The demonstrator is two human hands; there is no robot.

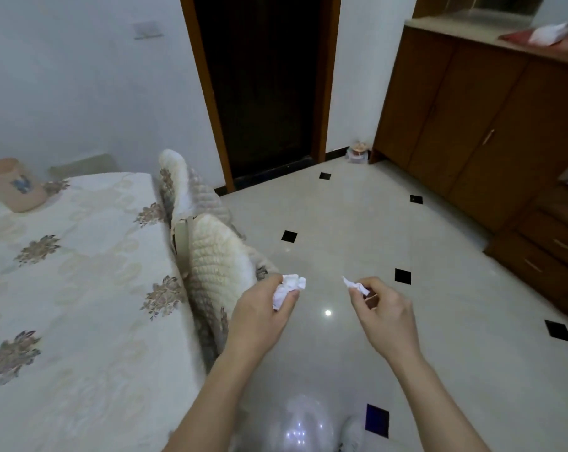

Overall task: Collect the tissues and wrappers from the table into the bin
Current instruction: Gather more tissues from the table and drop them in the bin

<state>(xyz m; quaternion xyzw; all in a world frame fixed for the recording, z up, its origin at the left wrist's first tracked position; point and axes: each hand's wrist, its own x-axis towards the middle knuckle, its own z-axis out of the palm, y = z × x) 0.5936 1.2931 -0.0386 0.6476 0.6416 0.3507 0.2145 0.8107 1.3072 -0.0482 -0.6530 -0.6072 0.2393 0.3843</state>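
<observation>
Right of the table [80,256] edge, over open floor [374,230], the left hand [259,318] grips a crumpled tissue [287,290]; the right hand [385,316] pinches a tissue scrap [354,286] pointing toward upper left.

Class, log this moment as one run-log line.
left hand: grip shut on crumpled tissue | right hand: grip shut on small white scrap | both over floor | bin: unseen

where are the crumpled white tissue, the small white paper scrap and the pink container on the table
crumpled white tissue [289,288]: head view, middle of the wad
small white paper scrap [352,284]: head view, part above the fingertips
pink container [13,185]: head view, front wall
</observation>
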